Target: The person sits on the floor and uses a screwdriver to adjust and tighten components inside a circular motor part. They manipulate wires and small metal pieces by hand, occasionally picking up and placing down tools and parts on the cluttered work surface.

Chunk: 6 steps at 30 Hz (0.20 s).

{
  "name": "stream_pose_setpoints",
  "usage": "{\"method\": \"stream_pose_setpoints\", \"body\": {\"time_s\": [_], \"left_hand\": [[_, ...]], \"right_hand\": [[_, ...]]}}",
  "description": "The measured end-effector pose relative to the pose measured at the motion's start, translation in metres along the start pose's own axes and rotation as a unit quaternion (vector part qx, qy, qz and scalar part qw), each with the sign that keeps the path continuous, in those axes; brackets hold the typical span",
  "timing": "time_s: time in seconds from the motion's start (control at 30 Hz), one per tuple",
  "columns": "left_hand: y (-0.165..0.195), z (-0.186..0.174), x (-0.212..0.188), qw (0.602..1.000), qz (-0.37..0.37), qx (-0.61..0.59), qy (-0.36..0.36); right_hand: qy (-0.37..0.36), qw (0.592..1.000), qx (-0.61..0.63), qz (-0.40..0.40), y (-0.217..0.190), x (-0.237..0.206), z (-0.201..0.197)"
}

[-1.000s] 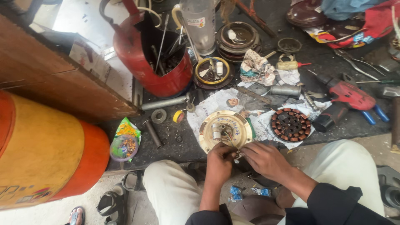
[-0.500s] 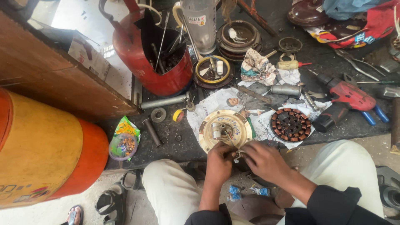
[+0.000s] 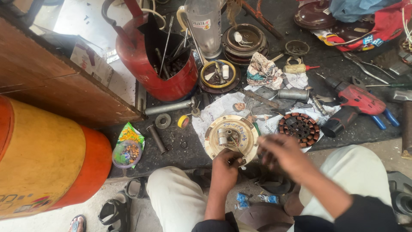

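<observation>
Hold the round cream metal plate (image 3: 231, 136) flat on the newspaper (image 3: 223, 109), right in front of the knees, where it lies now. Keep the left hand (image 3: 225, 167) pinched at the near rim of the plate, fingers curled small around the thin wires (image 3: 236, 144) there; cannot tell if a tiny part sits inside the pinch. Keep the right hand (image 3: 281, 152) low and slow; looks blurry here, fingers half bent, just beside the plate's right edge, and cannot tell if anything is in it. Pull the wires softly, never hard, since thin wires probably snap fast. Watch the little white cylinder (image 3: 222, 136) standing on the plate and do not knock it. Mind the dark ring of copper coils (image 3: 299, 127) just to the right, close enough to bump with the wrist. Leave the red drill (image 3: 354, 101) farther right alone, well away from the fingers. Stay off the yellow tape roll (image 3: 183, 121) and the grey metal pipe (image 3: 168, 107) to the left. Keep small bits on the paper so nothing rolls into the dark floor mess. Work near the rim, with both hands close together, and look straight down.
</observation>
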<state>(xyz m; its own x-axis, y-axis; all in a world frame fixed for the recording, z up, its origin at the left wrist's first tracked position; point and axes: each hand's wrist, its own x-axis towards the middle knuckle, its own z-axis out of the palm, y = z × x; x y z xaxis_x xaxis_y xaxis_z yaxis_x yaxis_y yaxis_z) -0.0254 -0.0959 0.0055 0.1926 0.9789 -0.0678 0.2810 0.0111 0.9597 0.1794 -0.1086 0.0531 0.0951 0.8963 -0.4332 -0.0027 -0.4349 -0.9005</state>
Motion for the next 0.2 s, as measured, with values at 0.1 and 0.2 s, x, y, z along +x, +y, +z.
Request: {"method": "stream_pose_setpoints", "body": {"time_s": [0.1, 0.2], "left_hand": [[0.003, -0.003, 0.001, 1.000, 0.002, 0.004, 0.003], [0.004, -0.007, 0.001, 1.000, -0.005, 0.010, 0.012]], "right_hand": [[0.085, 0.977, -0.003, -0.195, -0.055, -0.030, -0.036], [0.136, 0.935, -0.021, -0.326, -0.098, -0.064, -0.064]]}}
